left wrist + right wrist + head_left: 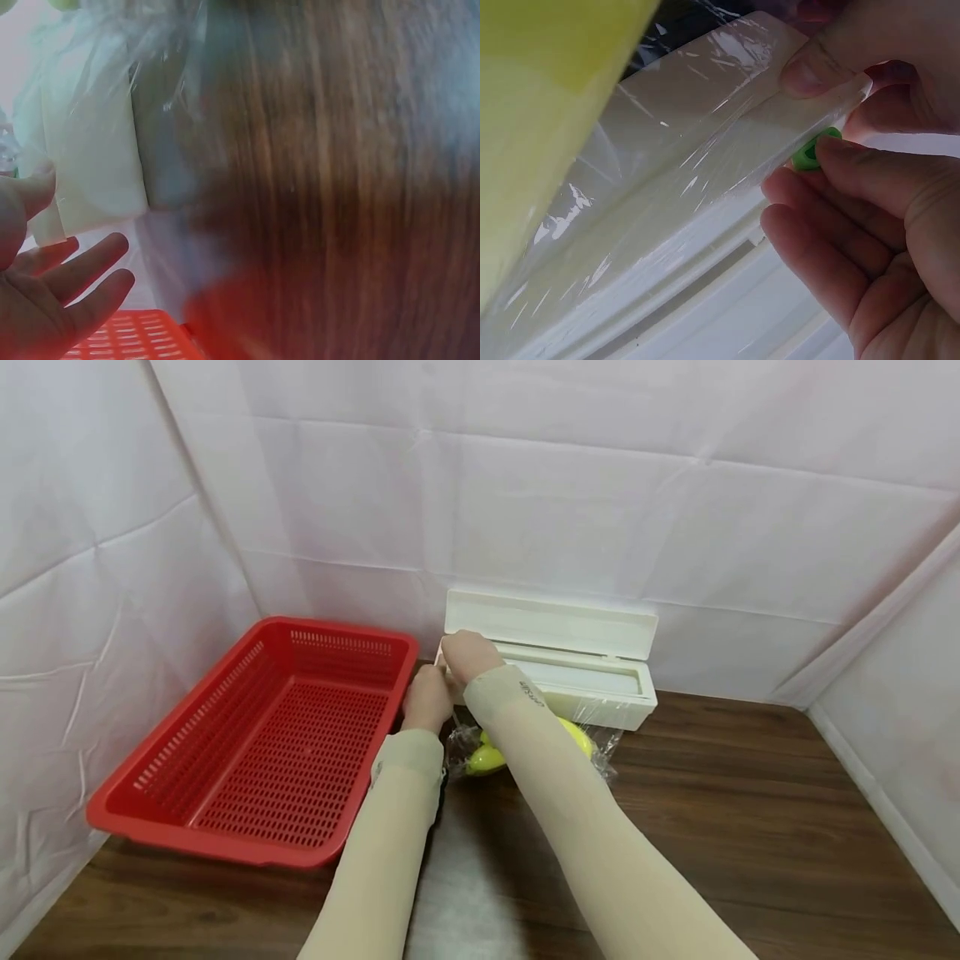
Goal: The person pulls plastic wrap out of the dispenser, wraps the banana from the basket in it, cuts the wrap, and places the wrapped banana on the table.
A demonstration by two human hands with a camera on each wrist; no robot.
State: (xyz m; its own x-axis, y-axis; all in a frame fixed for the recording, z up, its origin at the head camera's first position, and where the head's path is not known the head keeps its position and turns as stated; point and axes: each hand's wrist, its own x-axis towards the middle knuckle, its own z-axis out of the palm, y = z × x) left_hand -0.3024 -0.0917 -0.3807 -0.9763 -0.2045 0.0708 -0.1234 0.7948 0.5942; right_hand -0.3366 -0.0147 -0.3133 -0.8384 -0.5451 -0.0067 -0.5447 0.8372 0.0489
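Note:
A white cling film dispenser (pixel 600 706) stands at the back with its long lid (pixel 551 622) raised. My left hand (pixel 427 697) holds its left end, with the thumb (pixel 37 191) on one face and the fingers around the end. At that same corner my right hand (pixel 471 656) pinches a small green slide cutter (pixel 807 156) between thumb and fingertips. Clear cling film (pixel 697 105) runs over the dispenser's front edge. Below it, bright yellow rounded things (pixel 486 761) lie under the crumpled film, partly hidden by my right forearm.
A red perforated basket (pixel 300 760) sits at the left, its right rim close to my left hand. Dark wood-grain table (pixel 750 827) extends to the right. White cloth walls (pixel 525 510) rise behind and at both sides.

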